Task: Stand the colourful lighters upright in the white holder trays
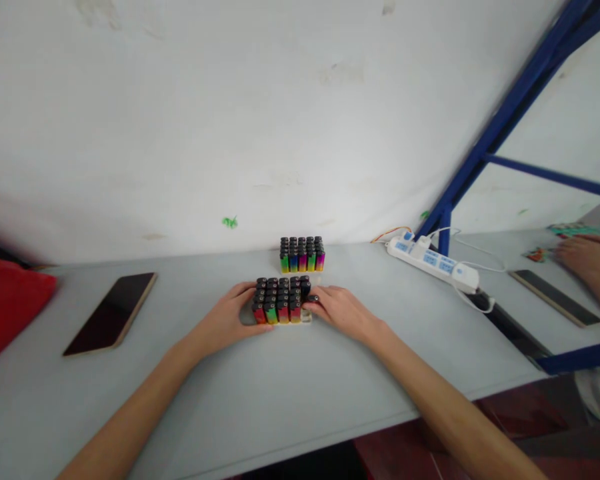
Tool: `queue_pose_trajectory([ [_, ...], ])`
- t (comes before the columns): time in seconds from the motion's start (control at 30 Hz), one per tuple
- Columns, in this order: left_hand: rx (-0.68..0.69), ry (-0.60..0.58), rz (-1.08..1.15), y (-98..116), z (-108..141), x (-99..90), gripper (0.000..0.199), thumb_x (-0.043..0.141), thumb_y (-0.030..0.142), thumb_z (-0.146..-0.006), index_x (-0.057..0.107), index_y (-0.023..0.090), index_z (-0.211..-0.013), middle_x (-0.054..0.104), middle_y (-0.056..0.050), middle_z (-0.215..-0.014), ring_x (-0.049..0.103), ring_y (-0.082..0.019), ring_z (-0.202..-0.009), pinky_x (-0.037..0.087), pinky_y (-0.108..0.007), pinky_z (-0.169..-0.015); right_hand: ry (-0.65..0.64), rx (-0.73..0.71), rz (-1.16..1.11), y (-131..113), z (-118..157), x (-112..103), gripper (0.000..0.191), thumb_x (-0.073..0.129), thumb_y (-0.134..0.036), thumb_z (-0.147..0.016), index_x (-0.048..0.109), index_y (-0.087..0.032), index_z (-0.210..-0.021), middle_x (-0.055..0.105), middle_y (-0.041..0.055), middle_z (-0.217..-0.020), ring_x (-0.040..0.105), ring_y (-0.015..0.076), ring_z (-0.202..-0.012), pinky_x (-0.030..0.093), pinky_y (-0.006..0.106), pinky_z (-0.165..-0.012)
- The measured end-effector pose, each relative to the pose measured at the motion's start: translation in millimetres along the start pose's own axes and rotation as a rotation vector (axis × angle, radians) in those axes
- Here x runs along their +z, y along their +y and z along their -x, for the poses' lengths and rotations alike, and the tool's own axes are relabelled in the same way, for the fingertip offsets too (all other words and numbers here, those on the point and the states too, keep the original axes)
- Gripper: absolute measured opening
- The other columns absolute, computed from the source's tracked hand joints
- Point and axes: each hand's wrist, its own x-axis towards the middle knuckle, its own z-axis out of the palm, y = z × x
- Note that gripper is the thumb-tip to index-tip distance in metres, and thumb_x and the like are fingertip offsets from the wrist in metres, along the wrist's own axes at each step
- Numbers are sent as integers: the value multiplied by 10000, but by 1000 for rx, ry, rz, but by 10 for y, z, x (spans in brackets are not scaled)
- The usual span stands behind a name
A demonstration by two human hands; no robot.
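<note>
near tray of lighters (281,302) sits mid-table, one corner slot apparently unfilled; left hand (229,317) braces its left side, fingers loosely spread. right hand (341,310) pinches a lighter (312,299) at the tray's right edge. judged: filling step, needing upright seating; full tray (302,253) stands behind.

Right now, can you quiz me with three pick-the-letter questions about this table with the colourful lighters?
1. Where is the farther tray of lighters?
A. by the wall
B. on the dark phone
C. on the red cloth

2. How many lighter trays are on the table?
A. one
B. two
C. four

3. What are both hands doing?
A. resting flat, far apart
B. touching the nearer tray's sides
C. holding the power strip

Answers: 1 A, it stands close to the wall. 2 B, one behind the other. 3 B, left hand and right hand flank the nearer tray.
</note>
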Motion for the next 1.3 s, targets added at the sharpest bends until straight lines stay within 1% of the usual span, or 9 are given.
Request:
queue_pose_trajectory([
  [0.13,25,5,12,-18,-16,22,841,1038,830,-905,908,277,-1526,856,-159,-1680,826,-478,-1550,649,-674,-1426,-44,42,51,-41,-50,-13,338,681,-537,-1351,814,-225,-1344,958,142,-1181,908,320,-1025,638,393,-950],
  [0.3,20,19,24,-9,-32,30,831,1058,808,-872,931,261,-1485,868,-179,-1665,833,-516,-1535,662,-707,-1410,-65,110,171,-72,-90,15,518,665,-669,-1319,839,-210,-1155,936,179,-1101,887,331,-1019,601,420,-1014],
  [0.43,14,34,-12,-47,-11,30,826,1057,786,-893,919,256,-1512,866,-186,-1678,829,-507,-1556,665,-700,-1405,-73,66,84,22,-29,-3,562,651,-722,-1303,804,-222,-1098,888,127,-1074,830,293,-969,561,385,-931],
  [0.57,27,19,-55,-116,5,14,800,1052,768,-913,908,274,-1526,864,-173,-1693,829,-479,-1565,666,-659,-1411,-47,86,-14,114,9,-15,544,594,-643,-1356,781,-231,-1055,825,69,-1014,769,249,-908,520,350,-867],
  [0.67,53,30,-77,-140,-46,23,746,1006,750,-967,906,264,-1523,872,-174,-1667,835,-474,-1552,679,-651,-1395,18,108,-30,161,-9,12,534,510,-541,-1402,798,-227,-1080,808,74,-1045,755,249,-943,548,356,-904],
  [0.83,65,86,-106,-106,-280,125,667,980,754,-971,935,277,-1435,908,-178,-1577,824,-514,-1527,663,-714,-1393,294,168,2,325,-32,74,567,408,-449,-1414,833,-226,-1112,789,135,-1159,732,310,-1138,620,460,-1108],
  [0.93,56,101,-117,-76,-432,221,692,962,807,-958,944,290,-1417,914,-171,-1561,811,-547,-1525,654,-737,-1392,409,217,-19,444,-10,102,560,408,-436,-1402,840,-234,-1108,783,155,-1200,714,338,-1179,636,533,-1166],
  [1.13,31,145,-138,-60,-528,440,686,891,819,-1041,914,306,-1496,840,-184,-1703,738,-511,-1647,567,-715,-1475,439,281,-92,535,-33,221,500,444,-408,-1386,842,-231,-1140,775,171,-1276,741,348,-1270,636,566,-1264],
  [1.3,5,121,-182,-42,-489,508,692,864,785,-1084,874,300,-1578,798,-202,-1759,710,-514,-1682,472,-751,-1527,421,304,-203,518,-178,356,439,422,-376,-1381,809,-258,-1210,807,159,-1274,761,345,-1289,654,559,-1272],
])
